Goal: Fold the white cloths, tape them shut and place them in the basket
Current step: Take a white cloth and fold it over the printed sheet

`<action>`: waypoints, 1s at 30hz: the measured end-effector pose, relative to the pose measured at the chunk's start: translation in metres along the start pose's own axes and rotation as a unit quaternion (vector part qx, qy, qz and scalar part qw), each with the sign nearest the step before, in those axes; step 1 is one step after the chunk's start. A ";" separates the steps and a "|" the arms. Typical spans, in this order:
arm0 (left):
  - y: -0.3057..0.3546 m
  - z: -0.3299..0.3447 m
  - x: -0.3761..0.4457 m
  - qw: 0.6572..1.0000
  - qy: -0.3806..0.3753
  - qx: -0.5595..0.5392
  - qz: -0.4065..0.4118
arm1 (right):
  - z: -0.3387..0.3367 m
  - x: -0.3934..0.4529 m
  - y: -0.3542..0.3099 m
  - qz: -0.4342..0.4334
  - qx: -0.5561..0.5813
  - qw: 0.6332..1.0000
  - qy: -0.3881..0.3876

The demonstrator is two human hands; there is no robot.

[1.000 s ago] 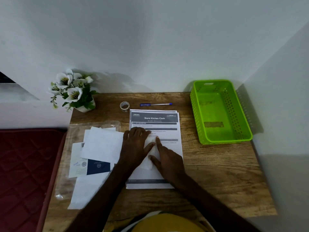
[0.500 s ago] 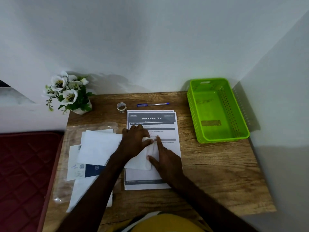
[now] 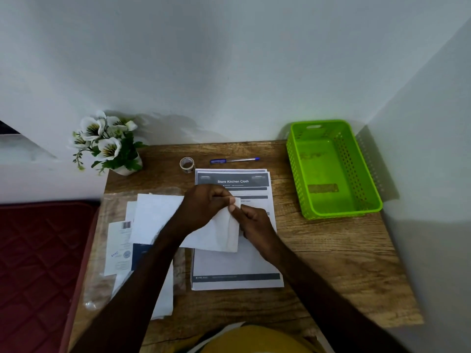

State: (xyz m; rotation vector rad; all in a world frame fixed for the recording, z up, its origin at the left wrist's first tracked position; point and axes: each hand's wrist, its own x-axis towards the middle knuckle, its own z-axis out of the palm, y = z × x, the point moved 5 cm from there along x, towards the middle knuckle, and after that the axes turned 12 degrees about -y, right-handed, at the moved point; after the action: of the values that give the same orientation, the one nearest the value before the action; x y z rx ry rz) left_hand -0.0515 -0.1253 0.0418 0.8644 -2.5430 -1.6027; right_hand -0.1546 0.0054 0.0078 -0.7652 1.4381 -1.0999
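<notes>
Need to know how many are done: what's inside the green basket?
The basket holds no cloths; only its bare green floor with a dull patch shows. The near wall hides a strip of the floor.

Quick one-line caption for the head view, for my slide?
Both hands, left hand and right hand, pinch a folded white cloth over the instruction sheet; green basket holds no cloth.

bare table (image 3: pixel 331 250) between hands and basket (image 3: pixel 295 174), tape roll (image 3: pixel 186 164) behind
</notes>
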 end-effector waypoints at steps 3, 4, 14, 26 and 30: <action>0.003 -0.002 0.002 1.000 0.028 0.010 -0.002 | 0.002 -0.005 -0.003 -0.004 0.007 1.000 -0.001; 0.004 -0.004 0.003 0.999 0.038 0.015 -0.003 | 0.003 -0.008 -0.003 -0.003 0.010 1.000 -0.009; 0.019 -0.027 0.009 0.993 0.098 0.059 -0.034 | 0.011 -0.039 -0.009 -0.003 -0.032 0.998 -0.048; 0.006 -0.038 0.012 0.945 0.179 -0.236 -0.139 | -0.060 0.018 -0.042 -0.019 0.072 0.973 0.217; -0.024 -0.001 0.000 0.935 0.219 -0.214 -0.181 | -0.060 0.037 -0.031 -0.023 -0.119 0.963 0.239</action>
State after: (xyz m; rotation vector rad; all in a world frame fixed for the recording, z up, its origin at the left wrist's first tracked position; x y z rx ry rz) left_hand -0.0409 -0.1337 0.0218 1.4822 -1.7201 -1.7046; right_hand -0.2232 -0.0267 0.0201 -0.7321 1.9973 -1.2141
